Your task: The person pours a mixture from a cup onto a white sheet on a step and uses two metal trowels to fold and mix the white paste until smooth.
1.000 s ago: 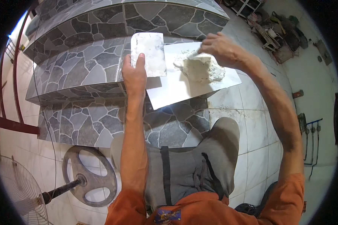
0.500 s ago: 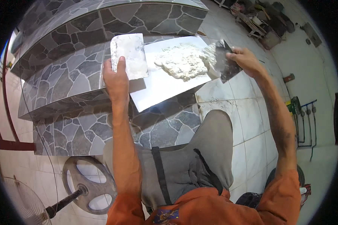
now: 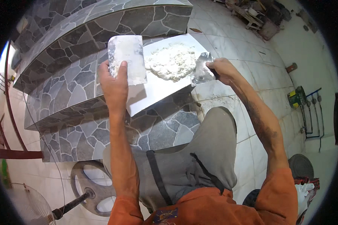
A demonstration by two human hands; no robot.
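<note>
My left hand grips a flat rectangular plate smeared with white putty, thumb pressed on its face. This plate hangs over the left part of a white board and casts a shadow on it. A lumpy heap of white putty lies on the board. On the right, my right hand is closed round the dark grip of a metal putty knife. Its shiny, smudged blade overlaps the board's right edge, close beside the heap; whether it touches the putty I cannot tell.
The board rests on steps with grey stone-pattern tiles. White floor tiles lie to the right. A fan with a round base stands at lower left, a thin cable nearby. Assorted clutter sits at the far right.
My right hand has moved left with the putty knife, bringing the blade nearer the heap. Putty seen on the blade before no longer shows there. The left hand's plate has tilted slightly.
</note>
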